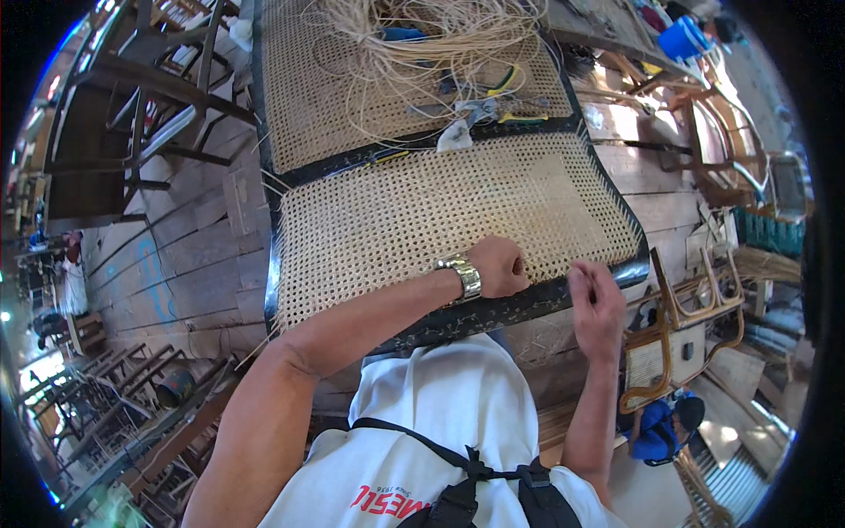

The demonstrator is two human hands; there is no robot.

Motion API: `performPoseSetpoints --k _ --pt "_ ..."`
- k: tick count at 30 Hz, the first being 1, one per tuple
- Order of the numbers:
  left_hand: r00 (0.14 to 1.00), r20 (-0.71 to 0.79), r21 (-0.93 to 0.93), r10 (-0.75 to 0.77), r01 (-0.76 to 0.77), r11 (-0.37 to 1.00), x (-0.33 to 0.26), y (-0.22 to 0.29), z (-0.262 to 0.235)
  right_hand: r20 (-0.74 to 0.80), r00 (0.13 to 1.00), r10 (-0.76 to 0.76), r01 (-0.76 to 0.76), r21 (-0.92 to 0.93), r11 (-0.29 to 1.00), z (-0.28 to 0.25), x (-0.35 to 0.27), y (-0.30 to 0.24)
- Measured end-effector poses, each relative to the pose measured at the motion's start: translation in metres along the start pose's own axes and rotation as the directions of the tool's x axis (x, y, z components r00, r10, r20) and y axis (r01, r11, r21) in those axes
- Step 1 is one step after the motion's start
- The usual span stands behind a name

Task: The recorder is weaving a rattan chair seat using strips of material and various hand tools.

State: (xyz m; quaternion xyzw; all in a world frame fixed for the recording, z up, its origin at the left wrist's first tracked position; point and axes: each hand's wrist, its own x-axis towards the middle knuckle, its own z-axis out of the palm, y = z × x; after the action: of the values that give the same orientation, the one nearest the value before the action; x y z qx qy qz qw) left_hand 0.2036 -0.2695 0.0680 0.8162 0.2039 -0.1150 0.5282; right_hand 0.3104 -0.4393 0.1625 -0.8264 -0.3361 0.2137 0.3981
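Pale cane webbing (pixel 414 216), longest crosswise, has the curled left hand (pixel 498 266) over its near edge, the bent-fingered right hand (pixel 598 308) farther off, grips unclear.

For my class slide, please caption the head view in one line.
Left hand and right hand at a woven cane panel, loose strands and tools beyond.

Surface: dark-framed cane panels (pixel 387 211) | On it: cane strands (pixel 480 40), pliers (pixel 481 111), yellow-black tool (pixel 388 156)
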Motion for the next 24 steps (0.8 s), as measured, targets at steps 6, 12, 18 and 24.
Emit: performPoseSetpoints --k 6,12,18,24 --pt "0.815 -0.177 0.273 0.552 -0.499 0.823 0.065 -0.094 0.099 0.494 0.778 -0.388 0.49 -0.091 0.867 0.123 0.105 -0.075" --pt "0.839 -0.468 -0.231 0.279 -0.42 0.878 0.052 -0.072 0.109 0.666 0.633 -0.395 0.716 -0.311 0.625 0.259 0.18 -0.068" --pt "0.962 -0.272 0.048 0.004 0.01 0.999 -0.007 -0.005 0.032 0.786 0.527 -0.322 0.818 -0.367 0.443 0.291 0.213 -0.055" --pt "0.956 -0.29 0.142 0.03 0.012 0.99 -0.003 -0.013 0.082 0.796 0.505 -0.335 0.838 -0.359 0.412 0.259 0.202 -0.077"
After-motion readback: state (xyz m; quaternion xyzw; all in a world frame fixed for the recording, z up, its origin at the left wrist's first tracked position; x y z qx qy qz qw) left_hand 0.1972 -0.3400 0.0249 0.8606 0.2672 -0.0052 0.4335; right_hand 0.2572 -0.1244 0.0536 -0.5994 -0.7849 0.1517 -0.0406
